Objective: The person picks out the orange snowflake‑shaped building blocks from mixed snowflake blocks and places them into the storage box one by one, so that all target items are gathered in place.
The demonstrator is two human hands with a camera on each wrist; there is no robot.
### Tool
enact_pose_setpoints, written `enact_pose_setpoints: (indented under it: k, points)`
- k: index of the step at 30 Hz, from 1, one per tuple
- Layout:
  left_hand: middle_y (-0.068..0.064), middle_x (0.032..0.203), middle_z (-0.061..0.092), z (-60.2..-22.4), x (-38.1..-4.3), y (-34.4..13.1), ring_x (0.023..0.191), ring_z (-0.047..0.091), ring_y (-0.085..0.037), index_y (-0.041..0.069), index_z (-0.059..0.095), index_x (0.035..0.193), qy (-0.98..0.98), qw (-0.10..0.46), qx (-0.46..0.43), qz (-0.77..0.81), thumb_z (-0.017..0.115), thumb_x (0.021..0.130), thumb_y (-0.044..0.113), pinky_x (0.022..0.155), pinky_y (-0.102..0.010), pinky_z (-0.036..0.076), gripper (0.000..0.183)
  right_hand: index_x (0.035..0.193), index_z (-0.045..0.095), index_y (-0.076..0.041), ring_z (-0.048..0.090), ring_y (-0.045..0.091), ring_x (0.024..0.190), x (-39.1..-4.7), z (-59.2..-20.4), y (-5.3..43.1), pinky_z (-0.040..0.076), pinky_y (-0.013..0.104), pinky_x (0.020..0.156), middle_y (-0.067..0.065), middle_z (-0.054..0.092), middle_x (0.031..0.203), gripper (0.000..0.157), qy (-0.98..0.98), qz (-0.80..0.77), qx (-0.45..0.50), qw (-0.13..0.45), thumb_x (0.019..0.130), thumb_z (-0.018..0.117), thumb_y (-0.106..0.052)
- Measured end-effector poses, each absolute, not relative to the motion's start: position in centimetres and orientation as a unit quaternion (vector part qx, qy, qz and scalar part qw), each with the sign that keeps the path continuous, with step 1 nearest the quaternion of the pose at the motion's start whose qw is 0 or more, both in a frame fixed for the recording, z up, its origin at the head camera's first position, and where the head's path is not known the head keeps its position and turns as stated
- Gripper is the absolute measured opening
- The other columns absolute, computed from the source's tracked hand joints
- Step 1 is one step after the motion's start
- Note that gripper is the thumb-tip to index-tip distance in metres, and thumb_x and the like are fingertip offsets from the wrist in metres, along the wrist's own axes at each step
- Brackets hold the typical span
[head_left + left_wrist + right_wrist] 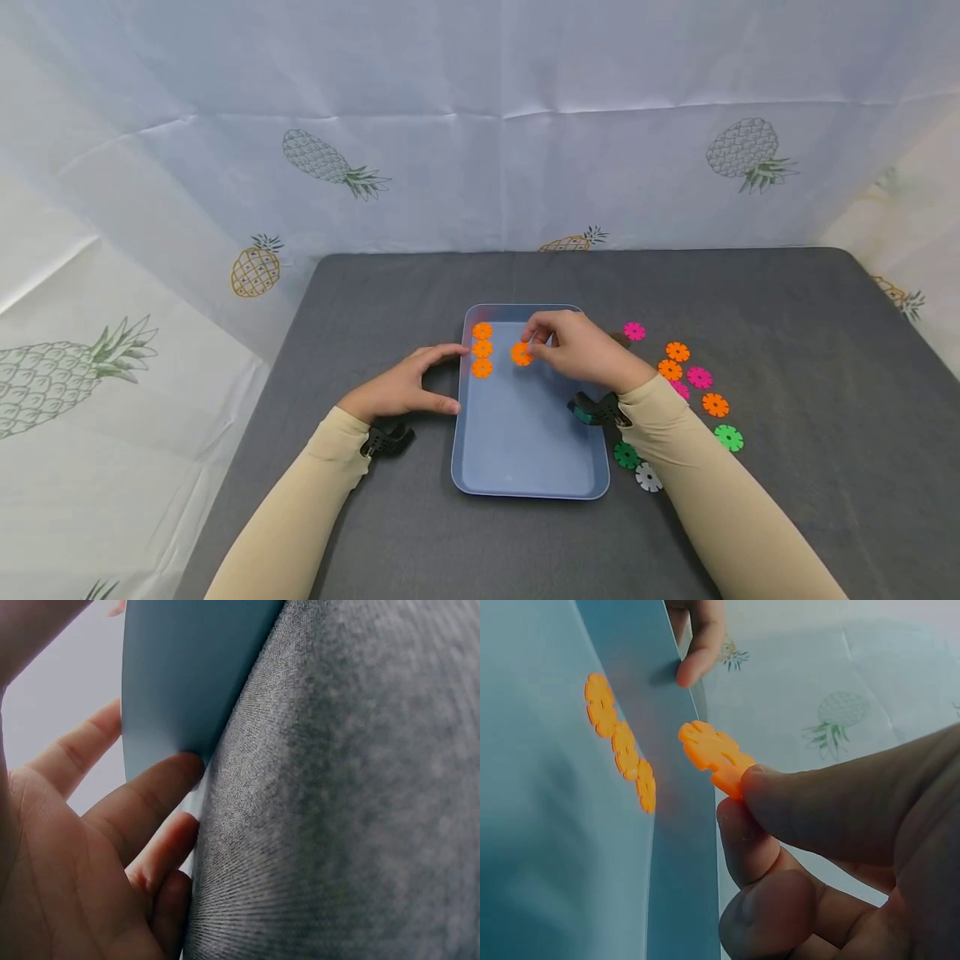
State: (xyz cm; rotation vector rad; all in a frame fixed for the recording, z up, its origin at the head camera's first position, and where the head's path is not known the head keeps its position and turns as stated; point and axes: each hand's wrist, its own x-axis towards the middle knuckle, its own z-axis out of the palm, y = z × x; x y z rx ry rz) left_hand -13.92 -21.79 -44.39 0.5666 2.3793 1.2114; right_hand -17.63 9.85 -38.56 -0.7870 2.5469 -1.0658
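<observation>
Between thumb and forefinger, my right hand [573,346] pinches an orange notched flower-shaped disc [712,754] above the blue-grey tray [525,442]. Along the tray's upper left side lies a column of orange discs [482,349], three in all, flat on its floor. My left hand [408,385] is at the tray's left wall, thumb and fingers spread. In the left wrist view its fingertips [184,769] touch the outside of the wall low down, by the grey cloth. The right hand hides part of the tray's right rim.
Right of the tray, several loose discs lie on the grey tabletop [787,350]: a pink disc [700,377], an orange disc [716,405], a light green disc [728,437], a dark green disc [626,455] and a white disc [648,477]. A pineapple-print curtain [450,175] hangs behind.
</observation>
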Motion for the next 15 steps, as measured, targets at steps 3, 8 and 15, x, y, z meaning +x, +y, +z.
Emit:
enact_pose_setpoints:
  k: [3, 8, 15]
  points:
    - [-0.004, 0.163, 0.040, -44.3, -14.0, -21.8, 0.151, 0.030, -0.029, 0.027, 0.046, 0.158, 0.853, 0.207, 0.201, 0.435, 0.090, 0.084, 0.040, 0.123, -0.059, 0.027, 0.088, 0.107, 0.073, -0.011, 0.054, 0.019, 0.067, -17.7, -38.6, 9.4, 0.049, 0.035, 0.066, 0.003, 0.071, 0.092, 0.007, 0.880, -0.364, -0.274, 0.139, 0.101, 0.069, -0.010]
    - [-0.004, 0.163, 0.041, -44.3, -14.0, -21.8, 0.151, 0.031, -0.029, 0.026, 0.046, 0.158, 0.853, 0.206, 0.202, 0.435, 0.090, 0.084, 0.038, 0.123, -0.058, 0.026, 0.087, 0.106, 0.072, -0.011, 0.057, 0.018, 0.070, -18.0, -38.9, 8.4, 0.049, 0.034, 0.067, 0.002, 0.070, 0.091, 0.006, 0.877, -0.357, -0.281, 0.156, 0.101, 0.069, -0.009]
    - [-0.001, 0.162, 0.043, -44.5, -14.0, -21.9, 0.151, 0.031, -0.027, 0.027, 0.047, 0.158, 0.852, 0.202, 0.205, 0.438, 0.090, 0.084, 0.038, 0.123, -0.058, 0.026, 0.086, 0.105, 0.072, -0.009, 0.059, 0.017, 0.073, -18.1, -39.5, 7.1, 0.049, 0.032, 0.067, 0.002, 0.071, 0.090, 0.006, 0.871, -0.353, -0.289, 0.182, 0.099, 0.072, -0.006]
